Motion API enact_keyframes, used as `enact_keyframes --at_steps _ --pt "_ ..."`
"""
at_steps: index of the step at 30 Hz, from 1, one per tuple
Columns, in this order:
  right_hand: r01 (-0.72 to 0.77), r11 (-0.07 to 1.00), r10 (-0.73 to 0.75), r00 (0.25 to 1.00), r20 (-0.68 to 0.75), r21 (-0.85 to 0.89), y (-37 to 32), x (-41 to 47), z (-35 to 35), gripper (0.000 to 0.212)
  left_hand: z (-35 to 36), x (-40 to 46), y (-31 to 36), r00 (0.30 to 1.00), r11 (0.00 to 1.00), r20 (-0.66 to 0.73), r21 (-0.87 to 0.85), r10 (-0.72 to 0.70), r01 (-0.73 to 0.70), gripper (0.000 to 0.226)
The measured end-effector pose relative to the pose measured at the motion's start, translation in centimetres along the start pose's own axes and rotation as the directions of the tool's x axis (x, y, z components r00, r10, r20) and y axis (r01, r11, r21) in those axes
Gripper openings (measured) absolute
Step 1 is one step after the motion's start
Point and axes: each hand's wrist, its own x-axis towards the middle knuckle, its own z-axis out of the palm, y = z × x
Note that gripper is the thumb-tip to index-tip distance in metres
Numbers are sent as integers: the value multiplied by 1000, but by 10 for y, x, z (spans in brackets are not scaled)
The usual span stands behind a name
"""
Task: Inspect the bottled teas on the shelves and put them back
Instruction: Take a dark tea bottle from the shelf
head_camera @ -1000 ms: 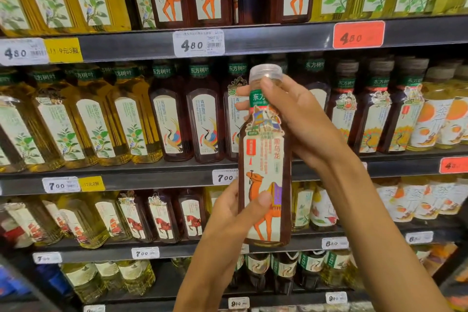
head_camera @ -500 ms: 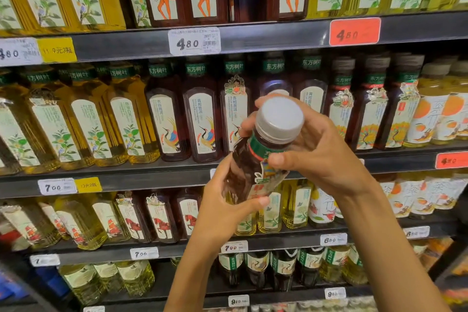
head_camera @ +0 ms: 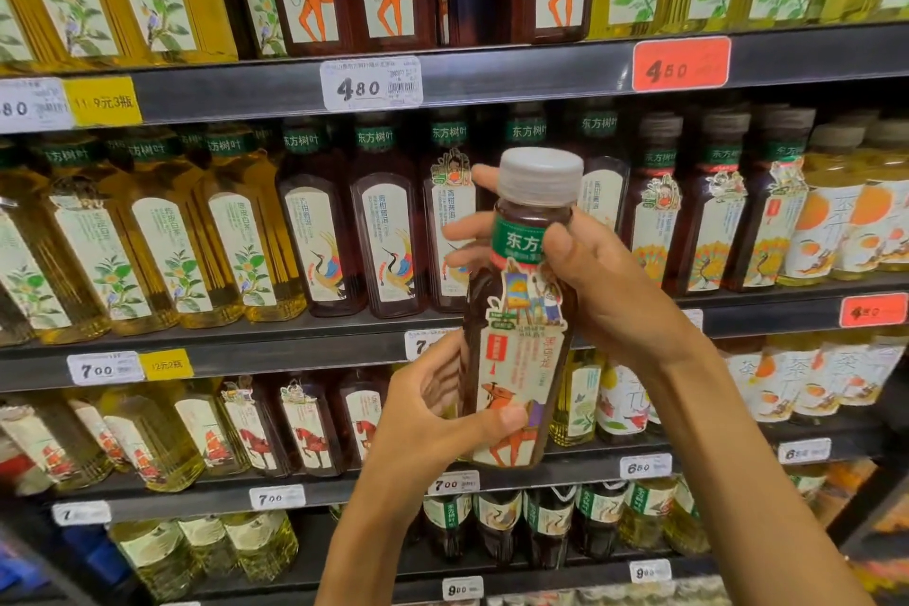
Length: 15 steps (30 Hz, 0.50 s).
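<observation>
A dark tea bottle [head_camera: 521, 310] with a grey cap [head_camera: 539, 175] and a camel label is held upright in front of the shelves [head_camera: 492, 69], the right hand [head_camera: 605, 281] around its neck and the left hand [head_camera: 433, 428] around its bottom.

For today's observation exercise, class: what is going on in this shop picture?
A person stands before shelves of bottled teas and holds one dark tea bottle upright in both hands. The right hand grips its neck just under the grey cap; the left hand supports the lower part, thumb across the camel label. It is off the shelf, not yet returned.
</observation>
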Motion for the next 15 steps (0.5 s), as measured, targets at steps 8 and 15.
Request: enact_keyframes --at_steps 8,15 --pt "-12 1000 20 960 -281 29 10 2 4 44 8 -6 -2 994 990 24 -93 -103 105 43" --pt "-67 975 114 969 -220 212 10 8 -2 47 17 -8 -9 979 937 55 -283 -197 205 46"
